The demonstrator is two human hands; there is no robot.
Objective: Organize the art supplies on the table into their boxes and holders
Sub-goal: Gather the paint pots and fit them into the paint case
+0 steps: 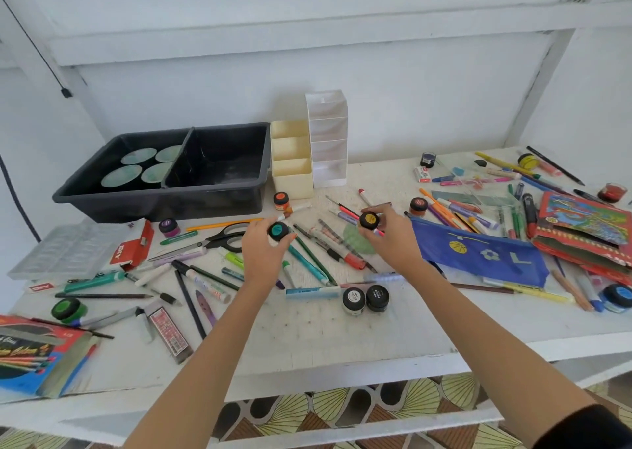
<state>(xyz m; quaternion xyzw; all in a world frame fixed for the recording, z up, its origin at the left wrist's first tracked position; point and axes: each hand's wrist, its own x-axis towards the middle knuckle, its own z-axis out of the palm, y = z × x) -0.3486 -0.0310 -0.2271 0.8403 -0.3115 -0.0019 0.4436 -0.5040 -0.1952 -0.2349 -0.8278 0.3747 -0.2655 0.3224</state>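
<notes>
Teal-lidded paint jar (277,231) sits pinched between the curled fingers and thumb of the left hand (261,255), over the scattered pens near the middle of the white table (307,332). The right hand (393,240) pinches a yellow-lidded paint jar (369,220) in the same way, just beside a blue pencil case (478,250). Behind both hands stands a black tray (154,206) with two compartments; the left one holds four round discs (131,175). A cream holder (292,161) and a white holder (328,137) stand just to its right. Black-handled scissors (222,238) lie near the left hand. Two dark jars (365,299) stand touching at the front.
</notes>
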